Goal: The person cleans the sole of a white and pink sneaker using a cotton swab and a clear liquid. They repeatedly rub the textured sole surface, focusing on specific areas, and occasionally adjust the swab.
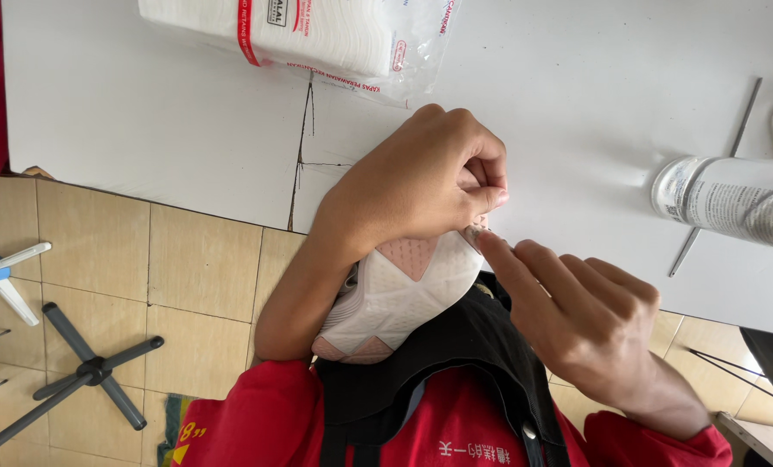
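Pink-and-white mesh is what I'm looking at mostly; it's a sneaker (pixel 404 290), toe end pointing up toward the white table (pixel 144 112), heel end tucked down against the chest over the black apron (pixel 456 346) and red shirt (pixel 456 432). Holding it pressed to the body like that looks like a way to keep it steady while both hands work near the toe; that's my guess anyway.

Which hand is which gets confusing because the view seems flipped, so I'm going by the arms. Left hand (pixel 421 177) comes up from the elbow side and sits curled over the front of the shoe; thumb and forefinger are pinched together on something small and pale at the toe, maybe a bit of cotton or cloth, too tiny to say; the other fingers are folded in. Right hand (pixel 585 320) reaches in from the other side; forefinger stretched out, tip touching the shoe just beside that pinch, remaining fingers loosely bent, not gripping anything.

On the table: a clear bag of white cotton pads (pixel 317 35) at the far edge, well apart from the hands; a white bottle lying on its side (pixel 724 199) near the right hand; a thin metal rod (pixel 715 173) beside it. Tiled floor and a tripod base (pixel 92 372) off to the side.
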